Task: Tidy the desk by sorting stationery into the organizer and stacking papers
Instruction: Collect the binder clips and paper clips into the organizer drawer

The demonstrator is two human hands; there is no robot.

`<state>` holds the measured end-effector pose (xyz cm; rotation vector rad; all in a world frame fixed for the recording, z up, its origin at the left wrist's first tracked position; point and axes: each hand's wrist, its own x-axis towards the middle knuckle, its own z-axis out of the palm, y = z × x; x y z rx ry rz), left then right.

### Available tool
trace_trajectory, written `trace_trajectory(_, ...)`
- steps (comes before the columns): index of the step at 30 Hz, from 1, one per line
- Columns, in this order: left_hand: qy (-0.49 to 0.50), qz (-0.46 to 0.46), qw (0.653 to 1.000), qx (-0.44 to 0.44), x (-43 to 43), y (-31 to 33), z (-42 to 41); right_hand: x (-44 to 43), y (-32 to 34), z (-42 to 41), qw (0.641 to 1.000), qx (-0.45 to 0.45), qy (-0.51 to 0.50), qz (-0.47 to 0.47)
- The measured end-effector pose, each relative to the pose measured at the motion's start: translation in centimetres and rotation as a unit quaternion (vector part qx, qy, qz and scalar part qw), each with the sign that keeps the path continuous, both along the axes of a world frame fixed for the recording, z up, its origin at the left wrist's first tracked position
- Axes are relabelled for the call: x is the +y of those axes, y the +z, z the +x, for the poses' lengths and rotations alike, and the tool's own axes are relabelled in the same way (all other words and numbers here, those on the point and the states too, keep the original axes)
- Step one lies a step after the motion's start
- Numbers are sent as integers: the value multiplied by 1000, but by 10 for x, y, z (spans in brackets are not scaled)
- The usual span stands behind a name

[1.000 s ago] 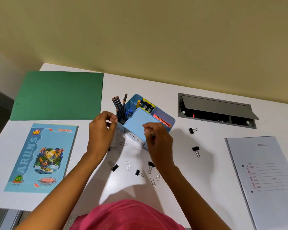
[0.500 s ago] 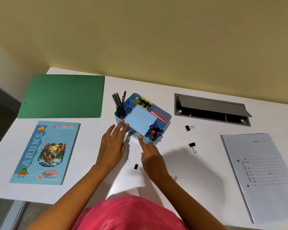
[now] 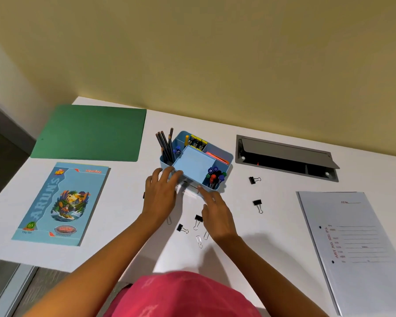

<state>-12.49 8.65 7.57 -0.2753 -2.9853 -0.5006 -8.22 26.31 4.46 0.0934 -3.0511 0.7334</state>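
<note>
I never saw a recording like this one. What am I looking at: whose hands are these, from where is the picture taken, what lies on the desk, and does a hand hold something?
There is no machine here: a person tidies with bare hands. The camera sits on the person's head and looks forward and down at them. The left hand rests its fingers on the near corner of the blue organizer, which holds pencils. The right hand reaches its index finger to the organizer's front. Neither hand holds anything. On the white desk lie a green folder, a notebook, a white file, black binder clips and paper clips.
</note>
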Motion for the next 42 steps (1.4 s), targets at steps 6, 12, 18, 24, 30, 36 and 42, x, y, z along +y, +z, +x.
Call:
trace_trajectory(6, 26, 2, 1000, 6, 24, 4, 3, 26, 1, -2, 999, 36, 13, 8)
trace_trajectory(12, 37, 12, 999, -3, 52, 6, 18, 44, 1, -9, 999, 32, -14, 4)
trace_trajectory(18, 60, 51, 997, -23, 56, -1, 39, 37, 7, -9, 975, -58, -78, -198)
trace_trajectory(24, 125, 123, 981, -78, 45, -21, 83, -1, 8, -32, 597, -299, -310, -677)
trace_trajectory(30, 169, 200, 956, -128, 29, -31, 107, -25, 6, -39, 478, -301, -373, -736)
trace_trajectory(36, 170, 252, 944, -133, 18, -22, 107, -39, 4, -40, 425, -281, -383, -770)
trace_trajectory(42, 154, 273, 940, -137, 13, -15, 102, -43, 7, -35, 413, -248, -378, -790)
